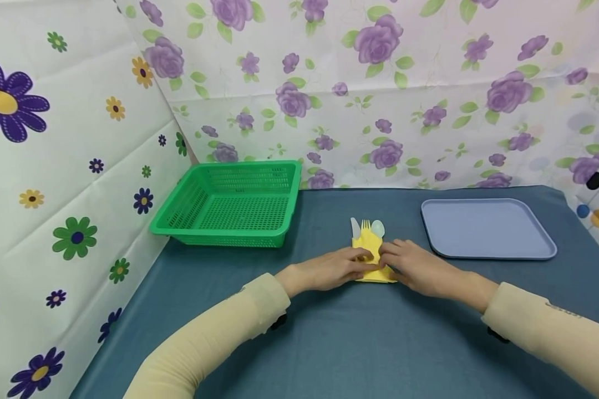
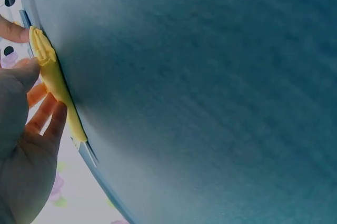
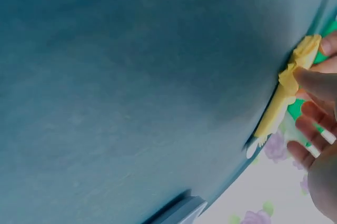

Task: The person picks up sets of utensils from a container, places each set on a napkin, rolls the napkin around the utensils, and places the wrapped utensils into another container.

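Note:
A yellow napkin (image 1: 367,241), folded like a pouch, lies on the blue-covered table. From its far end stick out the tips of a white knife (image 1: 355,228), a yellow fork (image 1: 366,224) and a pale spoon (image 1: 377,228); their handles are hidden in the cloth. My left hand (image 1: 331,270) holds the napkin from the left, thumb and fingers bent over it. On the other side my right hand (image 1: 419,269) pinches a raised fold of the napkin (image 3: 288,81) between thumb and fingers. Both hands' fingertips come close together over the napkin's middle.
A green plastic basket (image 1: 219,239) with slotted sides stands at the back left. At the back right lies a grey-blue tray (image 1: 489,227). Flowered cloth walls (image 1: 299,138) rise behind the table and along its left side.

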{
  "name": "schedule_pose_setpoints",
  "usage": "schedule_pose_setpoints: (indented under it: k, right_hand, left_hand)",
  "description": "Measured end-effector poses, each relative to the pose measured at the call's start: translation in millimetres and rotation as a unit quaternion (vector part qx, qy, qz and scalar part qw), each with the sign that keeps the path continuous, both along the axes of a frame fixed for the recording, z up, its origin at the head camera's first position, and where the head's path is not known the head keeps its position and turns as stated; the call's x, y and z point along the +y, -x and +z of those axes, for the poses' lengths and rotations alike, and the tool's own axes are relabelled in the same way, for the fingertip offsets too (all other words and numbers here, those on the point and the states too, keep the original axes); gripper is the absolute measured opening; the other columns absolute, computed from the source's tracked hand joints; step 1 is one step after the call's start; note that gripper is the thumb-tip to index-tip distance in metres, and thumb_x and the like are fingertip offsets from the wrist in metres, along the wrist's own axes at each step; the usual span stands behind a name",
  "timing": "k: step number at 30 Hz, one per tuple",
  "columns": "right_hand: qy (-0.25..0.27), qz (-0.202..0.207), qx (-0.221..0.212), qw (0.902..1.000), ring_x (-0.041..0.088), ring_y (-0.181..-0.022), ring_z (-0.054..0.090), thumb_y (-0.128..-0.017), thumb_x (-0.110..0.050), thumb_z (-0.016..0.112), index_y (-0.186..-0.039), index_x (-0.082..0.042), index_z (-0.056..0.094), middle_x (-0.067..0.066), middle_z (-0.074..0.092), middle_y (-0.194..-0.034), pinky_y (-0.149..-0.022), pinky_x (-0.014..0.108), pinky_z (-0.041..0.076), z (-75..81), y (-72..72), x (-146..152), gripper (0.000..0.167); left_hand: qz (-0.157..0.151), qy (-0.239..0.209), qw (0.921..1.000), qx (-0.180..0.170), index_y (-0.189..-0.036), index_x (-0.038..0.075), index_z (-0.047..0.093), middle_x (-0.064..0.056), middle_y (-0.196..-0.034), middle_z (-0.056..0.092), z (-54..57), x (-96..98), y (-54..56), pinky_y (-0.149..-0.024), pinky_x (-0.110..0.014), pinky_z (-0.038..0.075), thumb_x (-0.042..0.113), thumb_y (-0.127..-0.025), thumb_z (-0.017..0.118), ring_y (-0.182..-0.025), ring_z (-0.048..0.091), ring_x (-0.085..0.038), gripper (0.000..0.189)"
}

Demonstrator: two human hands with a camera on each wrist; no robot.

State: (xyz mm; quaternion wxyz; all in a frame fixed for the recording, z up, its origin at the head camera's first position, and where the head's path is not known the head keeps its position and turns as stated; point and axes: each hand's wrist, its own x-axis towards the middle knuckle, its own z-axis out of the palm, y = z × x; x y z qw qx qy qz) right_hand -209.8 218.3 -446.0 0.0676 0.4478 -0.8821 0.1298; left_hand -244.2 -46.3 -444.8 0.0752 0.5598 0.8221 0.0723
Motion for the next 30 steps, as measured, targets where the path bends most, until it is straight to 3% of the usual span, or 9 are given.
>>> schedule_pose_setpoints:
  k: [4, 10, 18, 24, 30]
  right_hand:
    - [-0.008, 0.042, 0.007, 0.9991, 0.017, -0.108, 0.063, -0.086, -0.002, 0.085, -0.116, -0.011, 0.077, 0.0, 0.067, -0.12, -0.089, 0.037, 0.057, -1.0, -3.8, 3.3, 0.033]
    - [-0.014, 0.051, -0.012, 0.9986, 0.02, -0.114, 0.067, -0.091, -0.003, 0.08, -0.117, -0.011, 0.079, 0.003, 0.07, -0.124, -0.093, 0.037, 0.059, -1.2, -0.5, 6.9, 0.028]
    - [-0.023, 0.074, 0.003, 0.997, 0.022, -0.113, 0.068, -0.093, -0.001, 0.077, -0.116, -0.007, 0.079, 0.006, 0.071, -0.123, -0.091, 0.038, 0.06, 0.2, -3.2, 4.6, 0.024]
    - [-0.019, 0.044, -0.055, 0.9974, 0.02, -0.115, 0.069, -0.099, -0.006, 0.072, -0.123, -0.008, 0.076, 0.004, 0.069, -0.128, -0.092, 0.036, 0.06, 1.8, -9.8, 6.5, 0.025]
    - [-0.014, 0.039, -0.089, 0.9952, 0.016, -0.114, 0.068, -0.103, -0.009, 0.068, -0.129, -0.012, 0.073, 0.001, 0.066, -0.129, -0.092, 0.034, 0.059, 4.0, -9.1, 3.9, 0.027]
  left_hand:
    - [0.02, -0.005, 0.9989, -0.042, -0.159, 0.019, 0.046, -0.005, -0.163, 0.042, 0.5, -2.3, 0.7, -0.123, -0.028, 0.029, 0.025, -0.113, 0.047, -0.15, 0.038, -0.019, 0.046]
    - [0.038, -0.007, 0.9958, -0.083, -0.158, 0.018, 0.046, 0.0, -0.166, 0.038, 2.7, -3.3, 1.9, -0.125, -0.029, 0.026, 0.028, -0.113, 0.047, -0.153, 0.034, -0.017, 0.047]
    - [0.035, -0.005, 0.9961, -0.08, -0.16, 0.021, 0.044, -0.002, -0.169, 0.033, 0.8, -1.9, 0.5, -0.125, -0.031, 0.024, 0.028, -0.113, 0.046, -0.154, 0.032, -0.018, 0.047]
    - [0.055, -0.021, 0.9934, -0.098, -0.154, 0.015, 0.051, -0.004, -0.168, 0.033, 1.8, 1.3, -0.9, -0.124, -0.031, 0.027, 0.029, -0.112, 0.05, -0.153, 0.033, -0.019, 0.044]
    - [0.079, 0.006, 0.9952, -0.057, -0.152, 0.016, 0.052, -0.006, -0.167, 0.034, 4.9, 1.1, -4.2, -0.123, -0.033, 0.03, 0.034, -0.112, 0.049, -0.153, 0.034, -0.022, 0.045]
